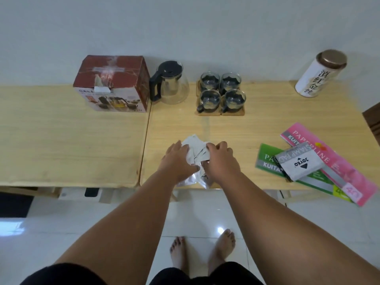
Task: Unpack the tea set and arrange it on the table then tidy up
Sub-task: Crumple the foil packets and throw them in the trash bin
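A crumpled heap of clear and white plastic wrapping lies near the front edge of the wooden table. My left hand and my right hand press in on it from both sides, fingers curled into the plastic. Farther back stands a glass teapot with a black lid and handle. To its right, several glass cups with dark holders sit on wooden coasters. The red and white tea set box stands closed at the back left.
A white tin with a brown lid stands at the back right. Pink and green receipt books and a stamp pad box lie at the right front edge. A second table adjoins on the left.
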